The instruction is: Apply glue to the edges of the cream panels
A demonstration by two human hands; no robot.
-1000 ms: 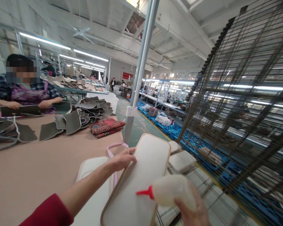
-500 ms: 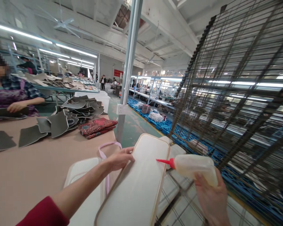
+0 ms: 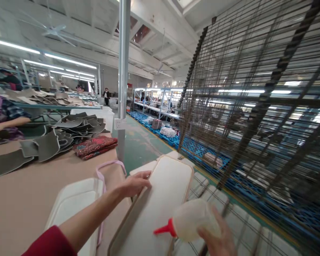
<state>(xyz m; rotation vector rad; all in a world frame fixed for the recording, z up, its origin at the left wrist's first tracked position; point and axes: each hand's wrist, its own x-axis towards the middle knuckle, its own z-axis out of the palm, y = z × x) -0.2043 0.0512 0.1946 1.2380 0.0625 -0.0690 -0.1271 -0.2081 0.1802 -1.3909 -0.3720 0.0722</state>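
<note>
A long white panel (image 3: 166, 188) with rounded corners and a tan edge slants in front of me. My left hand (image 3: 137, 183) is closed on its left edge, thumb on top; the fingers underneath are hidden. In my right hand (image 3: 220, 233) is a translucent squeeze bottle (image 3: 193, 218), partly filled with pale yellowish liquid. Its red nozzle (image 3: 165, 229) points left over the lower part of the panel; whether the tip touches the surface I cannot tell. A white tray-like piece (image 3: 69, 195) lies under my left forearm, beside a lilac strap (image 3: 104, 177).
Grey cut pieces (image 3: 48, 142) and a folded red patterned cloth (image 3: 94, 145) lie on the brown table (image 3: 24, 206). A metal post (image 3: 122, 89) stands ahead. At right a wire rack (image 3: 242, 89) rises, with white panels on its lower wires. A co-worker's arm (image 3: 10, 124) is at far left.
The bottle has moved left and down, so its nozzle is over the panel's lower part. My view has turned rightward. The left hand keeps its hold on the panel's edge.
</note>
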